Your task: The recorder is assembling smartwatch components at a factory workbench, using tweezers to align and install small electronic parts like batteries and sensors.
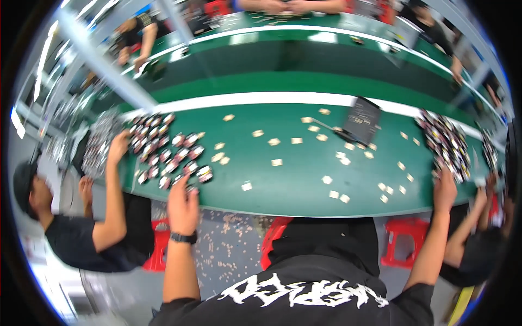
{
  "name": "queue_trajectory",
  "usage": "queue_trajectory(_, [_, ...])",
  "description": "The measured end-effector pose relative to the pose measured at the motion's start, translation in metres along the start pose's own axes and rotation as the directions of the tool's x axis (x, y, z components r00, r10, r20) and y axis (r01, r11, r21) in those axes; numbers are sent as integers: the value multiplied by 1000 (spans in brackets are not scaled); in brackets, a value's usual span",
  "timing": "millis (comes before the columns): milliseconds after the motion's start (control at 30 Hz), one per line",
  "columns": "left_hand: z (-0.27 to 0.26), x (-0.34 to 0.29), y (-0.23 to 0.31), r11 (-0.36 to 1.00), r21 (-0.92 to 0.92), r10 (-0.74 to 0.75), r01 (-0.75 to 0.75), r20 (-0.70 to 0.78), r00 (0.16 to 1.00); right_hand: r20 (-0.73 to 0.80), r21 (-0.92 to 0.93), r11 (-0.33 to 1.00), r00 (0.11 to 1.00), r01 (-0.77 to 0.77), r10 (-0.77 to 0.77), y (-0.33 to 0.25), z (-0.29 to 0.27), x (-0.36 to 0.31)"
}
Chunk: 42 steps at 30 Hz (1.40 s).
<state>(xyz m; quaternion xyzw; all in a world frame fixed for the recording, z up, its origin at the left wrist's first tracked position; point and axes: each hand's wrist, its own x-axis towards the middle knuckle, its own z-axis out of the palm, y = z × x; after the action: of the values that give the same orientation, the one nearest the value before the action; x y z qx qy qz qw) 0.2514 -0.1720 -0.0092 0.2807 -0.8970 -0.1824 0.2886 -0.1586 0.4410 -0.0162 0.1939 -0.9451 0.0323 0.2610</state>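
Note:
My left hand [183, 209], with a dark band on the wrist, reaches to the near edge of a spread of small black parts with pale and reddish marks [174, 157]. Its thumb and fingers are apart, and a dark piece shows close to the fingertips. Far to the right, my right hand [445, 190] is at the near end of a dense pile of similar black parts [446, 144]. Its fingers are blurred and partly hidden against the pile, so their grip is unclear. The exact kind of these parts is too blurred to make out.
Small cream-coloured pieces [277, 162] lie scattered over the green table [244, 165]. A black tray-like object [362, 120] stands toward the back. Co-workers sit to the left [81, 233] and right [476, 244]. Red stools [403, 242] stand below, and pale bits litter the floor.

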Motion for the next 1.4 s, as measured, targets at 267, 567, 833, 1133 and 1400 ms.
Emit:
queue_trajectory(267, [5,10,0,882,455,214,-122,-156,964,-231,-104,969,943,223,-241,-28,-14,11])
queue_trajectory(567, [42,44,145,854,-135,516,-502,91,852,-296,-17,878,836,479,-462,-93,-52,7])
queue_trajectory(833, [121,81,234,664,-662,673,-349,323,666,-378,219,627,657,748,-652,-201,-46,-9])
queue_trajectory(1133, [166,78,217,658,-719,417,224,595,687,-279,284,568,633,773,-722,-218,-43,-9])
queue_trajectory(1400, [149,78,217,548,-721,521,424,691,502,-232,409,567,683,715,-693,-224,-50,-2])
